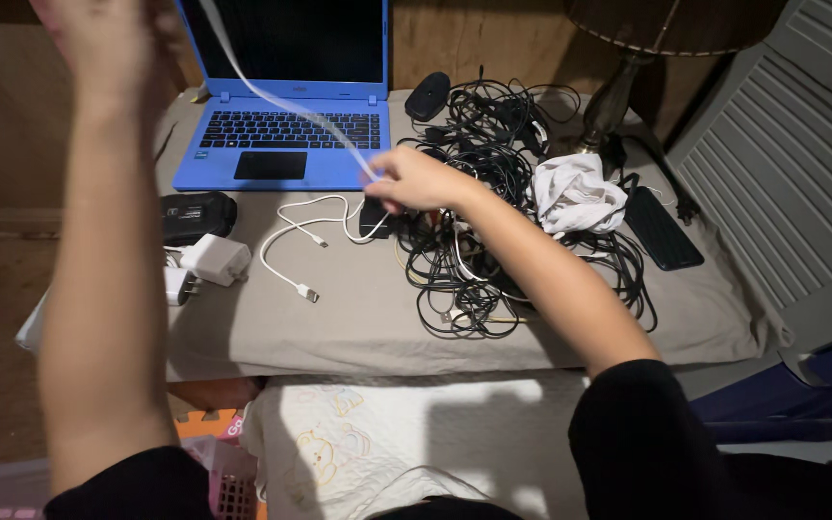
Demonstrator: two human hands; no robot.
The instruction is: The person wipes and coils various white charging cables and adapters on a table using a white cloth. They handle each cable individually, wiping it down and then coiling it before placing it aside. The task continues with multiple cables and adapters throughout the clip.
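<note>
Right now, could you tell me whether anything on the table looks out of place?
Yes: a knotted heap of black cables sprawls right of the blue laptop, with a crumpled white cloth dumped on top.

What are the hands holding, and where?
A white cable: the left hand holds its upper end, the right hand pinches its lower part.

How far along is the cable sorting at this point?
Done: one white cable and white chargers lie apart from the pile. In hand: a flat white cable stretched between raised left hand and right hand. Left: the black cable tangle remains knotted.
</note>
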